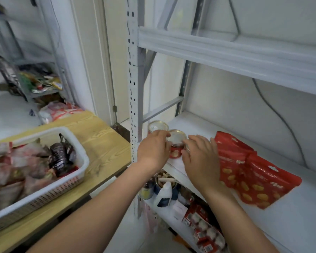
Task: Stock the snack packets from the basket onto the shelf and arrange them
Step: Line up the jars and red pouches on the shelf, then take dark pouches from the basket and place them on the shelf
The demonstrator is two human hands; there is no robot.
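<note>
Right, both hands are up at the front left corner of the shelf (226,128), closing in on a small can (176,141) from either side. The left hand (153,148) has its fingers curled round the can's left flank, fingertips up at the rim. The right hand (202,157) sits against the can's right side, thumb edge touching it and fingers reaching forward over the shelf; I can't tell whether it truly grips. The can stands upright, red label low on its body, pale lid on top. A second can (157,126) stands just behind it, close to the metal upright (133,88).

Over to the right, a red snack packet (254,172) lies flat on the same white shelf, its near edge just beside the right hand and its lower corner hanging past the shelf's front lip.

Off to the left, the white basket (66,181) sits on the wooden desk (102,143), heaped with pale snack packets (16,167) and one dark packet (59,157) poking up at the right end.

Down below, the lower shelf carries a white bottle (164,194) and a row of red boxes (204,227).
</note>
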